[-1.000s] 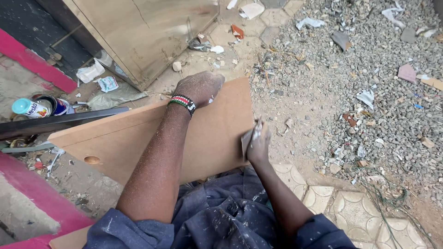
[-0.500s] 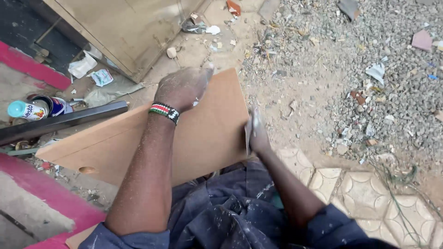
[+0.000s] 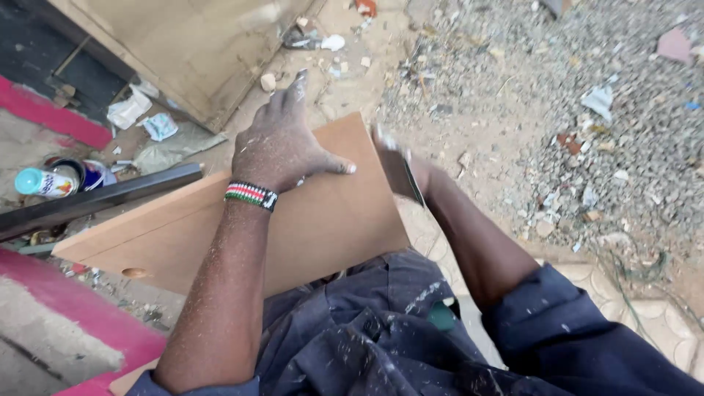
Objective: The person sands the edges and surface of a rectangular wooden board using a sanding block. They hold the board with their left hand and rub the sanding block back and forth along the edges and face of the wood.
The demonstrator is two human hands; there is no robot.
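Board [image 3: 323, 220]: a flat brown panel lies across the person's lap, tilted, running from below the left hand out to the left side, where a small oval hole shows near its lower edge. Left hand [image 3: 282, 143] rests palm down on the upper part of the board, fingers spread toward its far edge, thumb stretched along the surface toward the right; it presses rather than grips. A striped bead bracelet [image 3: 251, 195] sits on the left wrist, and the forearm is dusted with fine pale powder. Right hand [image 3: 400, 165] is at the right edge of the board, closed around a small flat grey piece [image 3: 413, 182] held against that edge; the hand is blurred, and what the piece is cannot be told. Dark blue work clothing [image 3: 381, 337], flecked with dust, lies directly beneath both forearms.

Beyond the left hand stands a large pale wooden cabinet [image 3: 176, 44] on sandy ground. To the left of that hand a dark metal bar [image 3: 103, 198] crosses just above the board's edge, with cans [image 3: 55, 180] and crumpled paper scraps [image 3: 132, 110] past it. A pink-painted ledge [image 3: 81, 323] runs below the board's left end. Beyond the right hand spreads gravel [image 3: 557, 95] strewn with litter; patterned paving [image 3: 660, 323] lies near the right elbow.
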